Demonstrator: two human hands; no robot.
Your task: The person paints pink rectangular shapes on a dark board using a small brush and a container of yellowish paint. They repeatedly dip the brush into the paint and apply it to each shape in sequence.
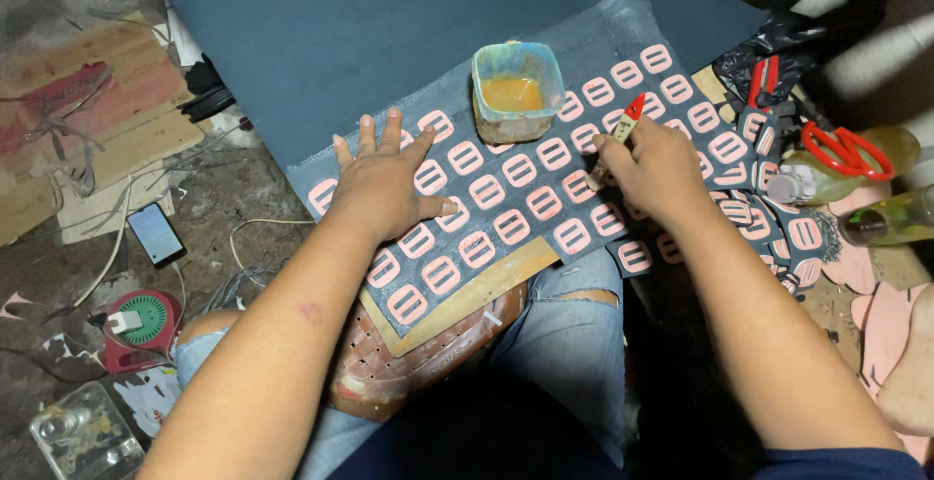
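Seated worker, seen from above, with a dark sheet (545,183) laid across the lap on a wooden board (467,300). The sheet carries rows of pink, slotted oblong pieces (486,191).

Left hand (384,183): spread wide and flat, palm down on the sheet's left part, covering several pink pieces; it holds nothing.

Right hand (657,169): closed around a small brush (623,130) with a red end. The brush tip rests on the sheet among the pink pieces, just right of the tub.

Tub (516,89): a square, pale blue plastic container of amber liquid, standing upright on the sheet between the two hands, nearer the far edge.

To the right of the sheet lies a pile of further dark pieces (778,222) with pink oblongs, and beyond it red scissors (844,147). On the floor to the left are a phone (156,234) and a red and green cable reel (141,322).
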